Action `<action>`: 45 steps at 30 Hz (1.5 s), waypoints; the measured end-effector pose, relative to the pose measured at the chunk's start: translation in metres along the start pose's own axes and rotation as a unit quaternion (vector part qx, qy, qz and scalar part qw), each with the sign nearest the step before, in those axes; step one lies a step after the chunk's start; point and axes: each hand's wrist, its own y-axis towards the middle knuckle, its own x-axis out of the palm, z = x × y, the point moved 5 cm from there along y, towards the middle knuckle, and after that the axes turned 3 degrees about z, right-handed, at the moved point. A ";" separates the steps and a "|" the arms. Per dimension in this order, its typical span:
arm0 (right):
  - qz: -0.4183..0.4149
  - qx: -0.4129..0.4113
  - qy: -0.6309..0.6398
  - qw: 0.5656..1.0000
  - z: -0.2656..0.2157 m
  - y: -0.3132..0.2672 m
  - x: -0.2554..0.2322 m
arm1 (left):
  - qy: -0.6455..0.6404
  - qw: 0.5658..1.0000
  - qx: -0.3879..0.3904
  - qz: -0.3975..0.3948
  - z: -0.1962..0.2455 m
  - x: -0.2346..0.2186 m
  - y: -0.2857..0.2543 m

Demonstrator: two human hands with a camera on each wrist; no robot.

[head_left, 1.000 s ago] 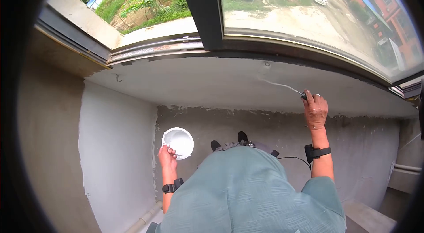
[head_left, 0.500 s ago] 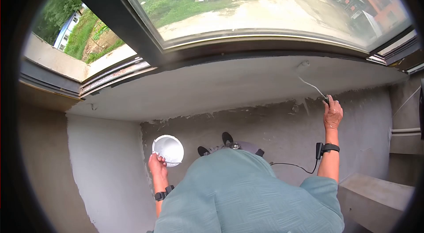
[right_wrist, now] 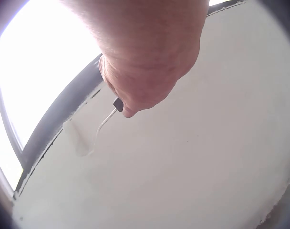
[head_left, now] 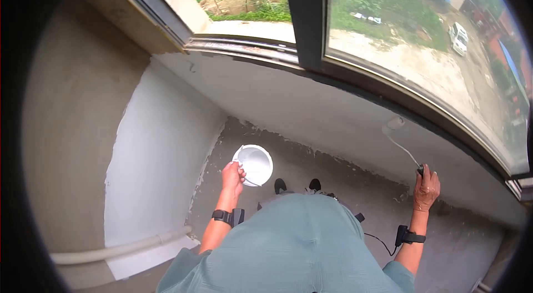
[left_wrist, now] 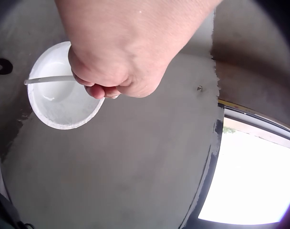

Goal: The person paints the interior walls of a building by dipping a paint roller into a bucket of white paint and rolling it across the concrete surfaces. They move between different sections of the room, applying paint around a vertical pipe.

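In the head view my left hand (head_left: 233, 176) grips the thin wire handle of a white bucket (head_left: 270, 166), which hangs beside my legs with white paint inside. The left wrist view shows the fingers curled at the bucket's (left_wrist: 68, 126) handle, over its rim. My right hand (head_left: 426, 188) holds a small paint roller (head_left: 395, 122) by its dark grip, the bent metal rod reaching up and left. In the right wrist view the white roller head (right_wrist: 77, 138) lies against the white-coated wall close under the window frame, and the right hand (right_wrist: 147, 78) hides most of the grip.
A dark window frame (head_left: 311, 26) runs above the wall (head_left: 311, 104); its left section stands open. White coating covers the left side wall (head_left: 155, 165), with a pipe (head_left: 122, 248) low along it. A cable (head_left: 383, 242) hangs near my right wrist.
The roller moved right along the wall under the window, then back left. My head view swung right, then left again and tilted. The left hand keeps hold of the bucket.
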 end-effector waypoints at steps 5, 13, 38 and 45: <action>-0.016 -0.057 0.069 0.996 -0.095 0.053 0.047 | -0.039 0.998 0.010 0.054 -0.011 -0.022 0.005; -0.123 -0.149 0.231 0.954 -0.257 0.107 0.201 | -0.092 0.977 0.034 0.188 -0.050 -0.055 0.035; -0.301 -0.198 0.486 0.796 -0.457 0.109 0.375 | -0.235 0.888 -0.009 0.394 -0.134 -0.095 0.121; -0.312 -0.201 0.490 0.789 -0.514 0.103 0.381 | -0.261 0.884 -0.010 0.387 -0.130 -0.119 0.144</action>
